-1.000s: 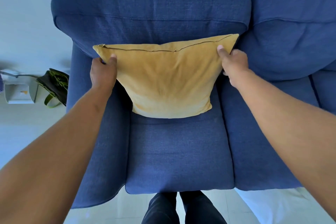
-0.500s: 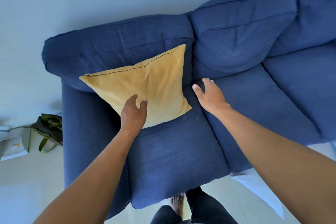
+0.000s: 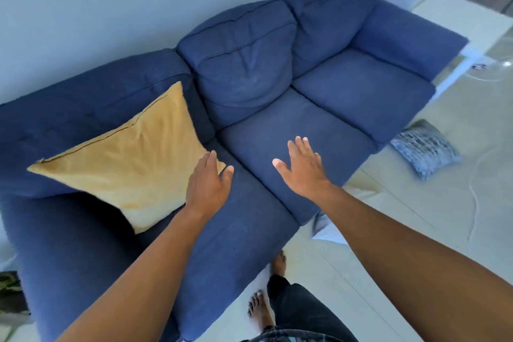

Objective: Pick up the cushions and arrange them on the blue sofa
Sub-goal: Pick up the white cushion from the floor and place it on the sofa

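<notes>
Both hands have come off the yellow cushion (image 3: 130, 164) since a second ago, and much more of the blue sofa (image 3: 319, 119) shows. That cushion leans against the backrest at the sofa's left end. A grey patterned cushion (image 3: 424, 148) lies on the floor by the right end. The left hand (image 3: 208, 184), fingers loosely together and empty, overlaps the yellow cushion's lower corner; the right hand (image 3: 302, 168) hovers spread over the middle seat.

Both my arms reach forward; my left hand (image 3: 208, 186) and right hand (image 3: 302, 168) are spread flat, palms down, holding nothing.
</notes>
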A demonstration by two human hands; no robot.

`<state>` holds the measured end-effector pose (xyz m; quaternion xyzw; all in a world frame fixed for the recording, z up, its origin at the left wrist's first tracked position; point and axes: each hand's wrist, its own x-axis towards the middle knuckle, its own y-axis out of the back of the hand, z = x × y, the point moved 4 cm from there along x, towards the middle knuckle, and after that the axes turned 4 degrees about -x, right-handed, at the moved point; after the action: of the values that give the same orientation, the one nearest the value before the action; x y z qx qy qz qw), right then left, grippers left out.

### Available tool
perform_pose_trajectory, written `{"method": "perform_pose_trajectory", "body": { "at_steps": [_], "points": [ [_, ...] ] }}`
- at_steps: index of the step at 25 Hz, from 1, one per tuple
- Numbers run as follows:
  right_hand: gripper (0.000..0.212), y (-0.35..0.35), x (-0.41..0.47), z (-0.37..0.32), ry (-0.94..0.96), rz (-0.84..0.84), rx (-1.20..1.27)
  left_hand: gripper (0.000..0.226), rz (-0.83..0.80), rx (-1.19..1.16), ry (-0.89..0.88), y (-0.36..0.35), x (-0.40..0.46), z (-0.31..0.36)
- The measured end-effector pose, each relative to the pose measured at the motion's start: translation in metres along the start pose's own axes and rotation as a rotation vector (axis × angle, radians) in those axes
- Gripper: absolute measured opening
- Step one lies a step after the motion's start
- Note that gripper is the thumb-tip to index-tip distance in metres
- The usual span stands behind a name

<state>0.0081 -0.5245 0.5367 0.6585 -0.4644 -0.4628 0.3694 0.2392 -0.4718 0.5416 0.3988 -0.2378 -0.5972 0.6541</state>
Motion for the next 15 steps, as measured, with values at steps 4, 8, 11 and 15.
{"method": "perform_pose_trajectory", "body": {
  "at_steps": [4, 8, 11, 15],
  "points": [
    [0.076, 0.021, -0.054, 0.082, -0.141, 0.033, 0.015, 0.073, -0.135, 0.004, -0.144, -0.056, -0.009, 0.063],
    [0.077, 0.039, -0.108, 0.173, -0.319, 0.084, 0.113, 0.074, -0.24, 0.031, -0.302, -0.115, -0.021, 0.144],
    [0.076, 0.048, -0.139, 0.241, -0.434, 0.118, 0.158, 0.075, -0.321, 0.071, -0.399, -0.166, -0.024, 0.202],
    [0.075, 0.046, -0.165, 0.335, -0.54, 0.103, 0.197, 0.075, -0.424, 0.107, -0.464, -0.24, -0.032, 0.274]
  ]
}}
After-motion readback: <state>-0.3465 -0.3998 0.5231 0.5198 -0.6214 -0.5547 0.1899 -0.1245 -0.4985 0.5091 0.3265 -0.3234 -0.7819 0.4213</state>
